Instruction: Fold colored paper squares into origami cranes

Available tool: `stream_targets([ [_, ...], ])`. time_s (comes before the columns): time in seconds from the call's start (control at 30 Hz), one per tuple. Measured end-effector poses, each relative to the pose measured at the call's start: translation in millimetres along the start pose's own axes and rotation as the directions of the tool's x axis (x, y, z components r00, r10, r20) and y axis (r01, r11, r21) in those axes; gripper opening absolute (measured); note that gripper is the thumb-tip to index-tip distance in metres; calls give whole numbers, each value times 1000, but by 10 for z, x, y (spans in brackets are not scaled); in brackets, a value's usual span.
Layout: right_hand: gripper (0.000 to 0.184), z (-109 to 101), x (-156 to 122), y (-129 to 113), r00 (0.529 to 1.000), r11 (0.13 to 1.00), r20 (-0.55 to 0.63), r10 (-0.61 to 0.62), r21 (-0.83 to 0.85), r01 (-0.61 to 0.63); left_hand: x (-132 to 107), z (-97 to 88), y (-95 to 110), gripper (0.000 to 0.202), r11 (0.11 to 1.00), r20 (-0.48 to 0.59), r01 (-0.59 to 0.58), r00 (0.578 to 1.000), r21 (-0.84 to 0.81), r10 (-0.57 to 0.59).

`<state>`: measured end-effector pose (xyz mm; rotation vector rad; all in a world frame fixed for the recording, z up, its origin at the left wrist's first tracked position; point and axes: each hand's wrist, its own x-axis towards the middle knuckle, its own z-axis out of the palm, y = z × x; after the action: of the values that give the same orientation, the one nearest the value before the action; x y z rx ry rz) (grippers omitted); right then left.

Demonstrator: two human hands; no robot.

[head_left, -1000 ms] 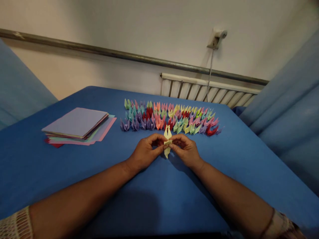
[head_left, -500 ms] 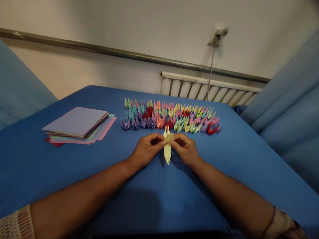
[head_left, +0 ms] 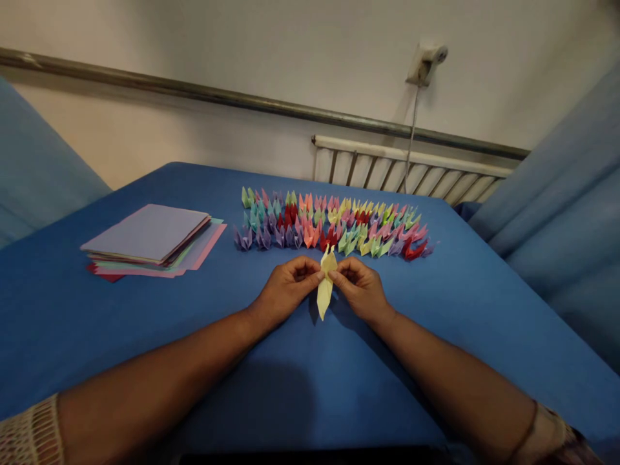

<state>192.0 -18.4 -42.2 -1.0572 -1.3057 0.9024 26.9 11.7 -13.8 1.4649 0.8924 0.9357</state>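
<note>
Head camera: the left hand (head_left: 287, 287) and right hand (head_left: 361, 289) pinch the yellow origami figure (head_left: 325, 290) between them. Its long axis runs near to far between the fingertips, neither hand nearer.

A: Your left sleeve (head_left: 33, 431), at the near left of the blue table (head_left: 48, 310), is cream openwork, like crochet or lace: a fine mesh, then a band of ladder-like slits by the narrow edge.

B: Your right sleeve (head_left: 547, 436), at the table's near right, looks different: a dark line rims the cuff, a beige stretch follows, then pale and dark reddish-brown patches, too dim to make out.

A: Both your sleeves end on the forearms (head_left: 169, 381).

B: Below them you're bare, left hand (head_left: 289, 284) and right hand (head_left: 362, 287) included.
</note>
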Motion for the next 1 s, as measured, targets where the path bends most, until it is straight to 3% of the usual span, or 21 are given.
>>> stream_targets([
  [0.3,21,59,-17,-37,998,990,-30,47,133,-43,-19,50,46,24,998,-101,62,993,-29,-65],
  [0.5,35,80,-11,-40,997,968,-2,72,242,-69,-11,37,41,39,981,-19,128,991,-145,-132],
  [0.63,38,94,-19,-70,997,969,5,77,236,-76,-5,34,31,31,994,-62,69,995,-90,-74],
  [0.77,32,98,-39,-102,996,986,-81,30,166,-17,-9,48,16,28,999,-96,22,995,-36,-25],
  [0.9,20,80,-46,-91,998,998,-57,16,60,-12,-20,50,-9,27,1000,-75,13,997,-5,-13],
  [1.0,16,65,-36,-65,998,996,-45,37,84,-33,-27,48,-15,28,1000,-52,21,998,-19,-22],
])
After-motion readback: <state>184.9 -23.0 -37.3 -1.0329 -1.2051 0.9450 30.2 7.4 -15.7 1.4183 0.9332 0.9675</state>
